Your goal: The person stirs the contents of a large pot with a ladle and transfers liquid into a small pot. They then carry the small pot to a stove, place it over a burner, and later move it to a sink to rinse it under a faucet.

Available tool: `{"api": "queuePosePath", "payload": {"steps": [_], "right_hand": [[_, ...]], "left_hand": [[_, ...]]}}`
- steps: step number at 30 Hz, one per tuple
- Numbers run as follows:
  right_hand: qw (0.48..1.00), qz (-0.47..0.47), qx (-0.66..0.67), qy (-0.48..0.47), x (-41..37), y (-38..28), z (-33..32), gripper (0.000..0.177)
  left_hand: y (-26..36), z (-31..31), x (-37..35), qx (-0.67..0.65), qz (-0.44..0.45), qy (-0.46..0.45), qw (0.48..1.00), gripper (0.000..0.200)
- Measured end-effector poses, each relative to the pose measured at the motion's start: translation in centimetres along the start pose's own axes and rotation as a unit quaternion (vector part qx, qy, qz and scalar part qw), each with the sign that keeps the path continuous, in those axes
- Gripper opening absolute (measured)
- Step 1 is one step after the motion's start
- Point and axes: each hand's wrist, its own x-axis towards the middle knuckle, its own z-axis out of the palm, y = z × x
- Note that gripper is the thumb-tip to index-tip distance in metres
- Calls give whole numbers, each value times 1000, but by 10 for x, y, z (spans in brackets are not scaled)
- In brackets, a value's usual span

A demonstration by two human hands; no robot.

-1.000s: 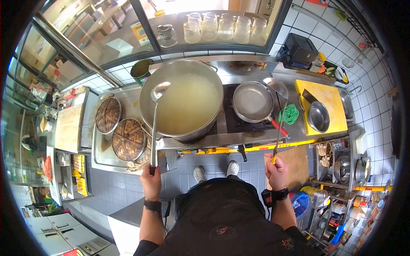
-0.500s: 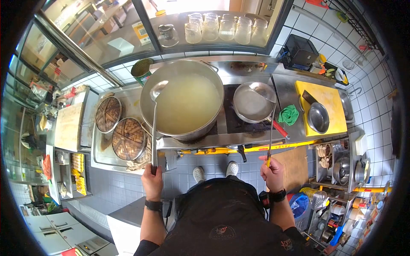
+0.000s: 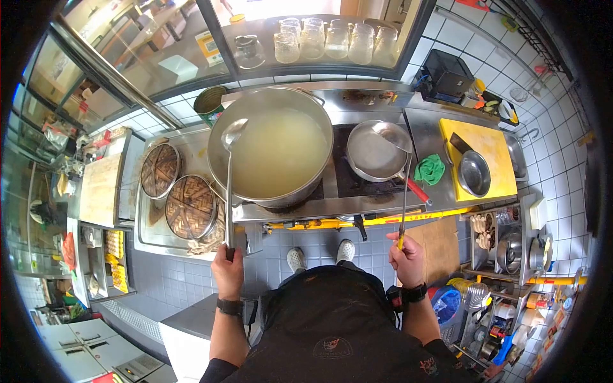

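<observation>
My left hand (image 3: 228, 271) is closed round the dark handle of a long metal ladle (image 3: 229, 185). The ladle's bowl lies over pale, cloudy liquid at the left side of a large pot (image 3: 218, 167). My right hand (image 3: 407, 258) grips the yellow-banded handle end of a second, thinner ladle (image 3: 404, 198), whose head rests in a small pan (image 3: 362, 172) of whitish liquid. The pan's red handle (image 3: 418, 191) points toward me, just right of that ladle. Two round woven lids (image 3: 191, 207) sit left of the big pot.
A green cloth (image 3: 430, 169) lies right of the pan. Beyond it, a yellow cutting board (image 3: 499, 159) bears a metal bowl (image 3: 474, 173) and a cleaver. Glass jugs (image 3: 336, 43) stand behind the stove. Yellow pipe (image 3: 377, 221) runs along the stove's front.
The ladle bowl in the large pot has tilted slightly and shifted a little left. The whole view has moved slightly. Both hands keep their grips.
</observation>
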Motion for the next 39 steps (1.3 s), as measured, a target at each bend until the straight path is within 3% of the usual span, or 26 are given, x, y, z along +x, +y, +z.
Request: {"api": "queuePosePath", "payload": {"steps": [39], "right_hand": [[1000,-3,9,-6,1,-4,6,29]], "left_hand": [[-2,0,-3,8,-2,-5,1000,18]]}}
